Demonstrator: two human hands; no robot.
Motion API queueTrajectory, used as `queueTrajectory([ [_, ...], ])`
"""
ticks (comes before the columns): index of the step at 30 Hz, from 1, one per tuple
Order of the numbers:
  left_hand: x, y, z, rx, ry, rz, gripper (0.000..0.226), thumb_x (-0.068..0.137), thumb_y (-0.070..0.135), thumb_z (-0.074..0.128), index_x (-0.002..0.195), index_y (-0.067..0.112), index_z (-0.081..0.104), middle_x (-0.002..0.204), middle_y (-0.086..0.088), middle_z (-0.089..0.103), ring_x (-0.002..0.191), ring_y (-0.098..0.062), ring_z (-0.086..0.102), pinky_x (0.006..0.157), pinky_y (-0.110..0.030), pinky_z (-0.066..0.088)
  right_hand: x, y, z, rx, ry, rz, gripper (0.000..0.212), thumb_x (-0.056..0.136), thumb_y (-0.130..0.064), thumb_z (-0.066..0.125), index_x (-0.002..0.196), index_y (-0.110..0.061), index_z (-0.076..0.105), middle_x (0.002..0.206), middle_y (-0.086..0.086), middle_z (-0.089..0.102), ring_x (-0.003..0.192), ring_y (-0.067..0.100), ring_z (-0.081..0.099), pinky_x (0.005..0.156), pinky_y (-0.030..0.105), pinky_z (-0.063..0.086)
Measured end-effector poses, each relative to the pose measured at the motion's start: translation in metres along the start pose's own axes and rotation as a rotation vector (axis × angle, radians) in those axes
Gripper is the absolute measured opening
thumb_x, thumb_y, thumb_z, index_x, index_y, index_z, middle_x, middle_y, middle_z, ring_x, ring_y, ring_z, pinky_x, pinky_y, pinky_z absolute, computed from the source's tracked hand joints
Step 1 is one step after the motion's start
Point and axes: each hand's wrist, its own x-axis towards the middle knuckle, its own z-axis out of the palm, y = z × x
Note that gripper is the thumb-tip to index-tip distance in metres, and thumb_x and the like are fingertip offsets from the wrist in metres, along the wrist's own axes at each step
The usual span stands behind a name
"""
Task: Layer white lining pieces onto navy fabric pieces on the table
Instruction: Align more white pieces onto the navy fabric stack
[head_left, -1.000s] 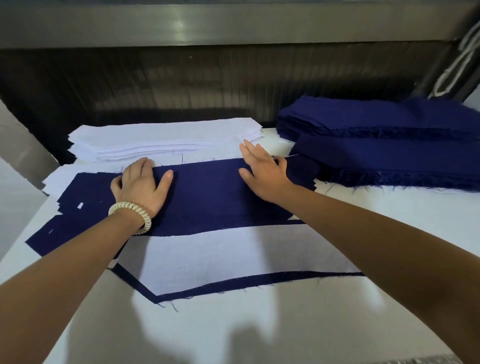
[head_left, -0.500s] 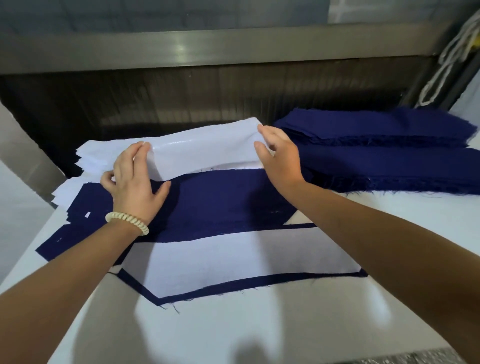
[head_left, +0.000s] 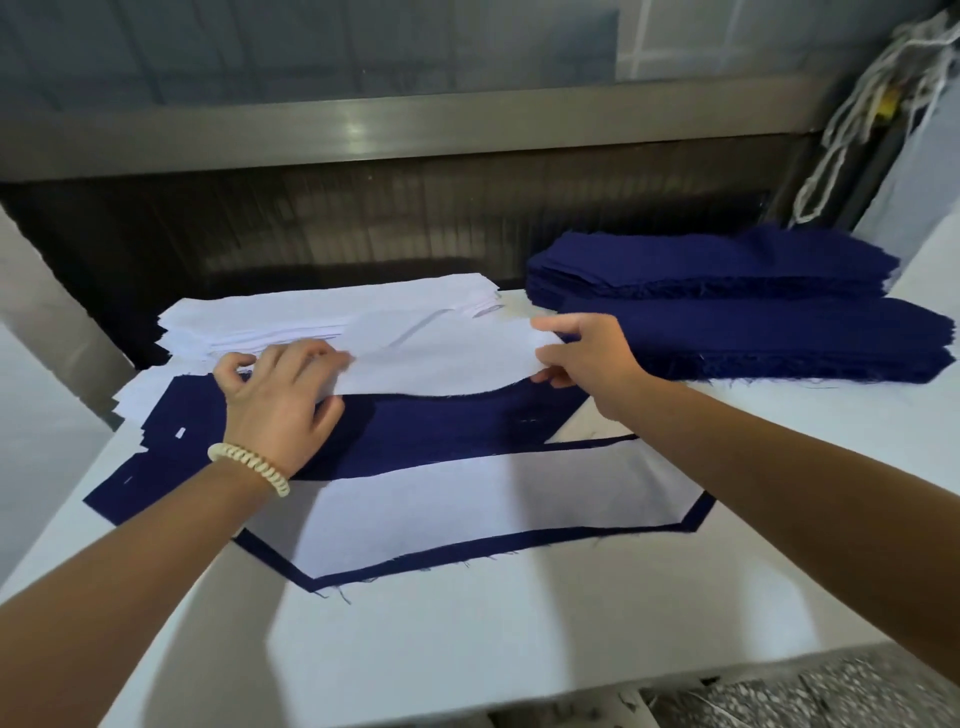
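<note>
A white lining piece (head_left: 441, 358) hangs just above a bare navy fabric piece (head_left: 447, 431) in the middle of the table. My left hand (head_left: 280, 400) pinches its left end. Its right end is pinched by my right hand (head_left: 587, 358). The lining sags between my hands and covers the navy piece's far edge. Nearer me lies another navy piece (head_left: 467, 551) with a white lining (head_left: 457, 504) flat on top, leaving a navy border along the front. The stack of white lining pieces (head_left: 291, 317) sits at the back left.
Two thick stacks of navy pieces (head_left: 753, 312) fill the back right of the white table (head_left: 519, 639). A dark machine opening under a metal bar (head_left: 415, 124) runs behind the table. White cords (head_left: 857, 114) hang at the far right.
Both hands left the navy piece, took a white lining piece from the back stack and have drawn it toward me, lower over the navy piece.
</note>
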Motion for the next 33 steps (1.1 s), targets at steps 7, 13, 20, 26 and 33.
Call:
queueTrajectory([
  [7,-0.027,-0.004,0.008,0.041,-0.019,0.062,0.041,0.068,-0.005,0.071,0.103,0.015,0.069,0.102,-0.006,0.067,0.09,-0.032,0.062,0.086,-0.051,0.028,-0.017,0.012,-0.008,-0.056,-0.055,0.054,0.038,0.085,0.01,0.058,0.119,-0.007,0.062,0.103,0.002,0.061,0.05,0.009,0.066,0.052,0.016,0.053],
  [13,-0.043,-0.006,0.013,0.075,0.012,0.036,0.041,0.069,-0.011,0.053,0.1,0.013,0.068,0.095,-0.005,0.069,0.083,-0.029,0.064,0.085,-0.048,0.027,-0.024,0.022,-0.031,-0.035,-0.035,0.092,0.039,0.085,0.012,0.056,0.117,-0.008,0.063,0.103,0.004,0.06,0.054,0.014,0.068,0.053,0.017,0.054],
  [20,-0.057,-0.011,0.012,0.077,-0.063,0.043,0.048,0.057,-0.001,0.083,0.101,0.011,0.068,0.083,-0.003,0.069,0.077,-0.029,0.064,0.083,-0.042,0.024,-0.03,0.037,-0.063,-0.067,0.003,0.133,0.039,0.084,0.013,0.054,0.114,-0.01,0.065,0.088,0.006,0.064,0.056,0.016,0.069,0.053,0.019,0.055],
  [26,-0.062,-0.022,0.002,-0.016,-0.091,-0.004,0.048,0.06,-0.006,0.069,0.106,0.01,0.066,0.087,-0.003,0.067,0.08,-0.032,0.061,0.082,-0.043,0.028,-0.037,0.051,-0.084,-0.134,0.034,0.174,0.03,0.085,0.009,0.054,0.101,-0.01,0.07,0.085,0.001,0.063,0.063,0.02,0.064,0.052,0.021,0.056],
  [33,-0.068,-0.022,-0.007,-0.157,-0.149,-0.111,0.052,0.063,-0.016,0.07,0.11,0.007,0.066,0.1,-0.015,0.056,0.083,-0.036,0.057,0.058,-0.042,0.05,-0.044,0.059,-0.079,-0.273,0.043,0.04,0.03,0.086,-0.002,0.058,0.106,-0.023,0.065,0.105,-0.004,0.059,0.049,0.014,0.064,0.047,0.018,0.052],
])
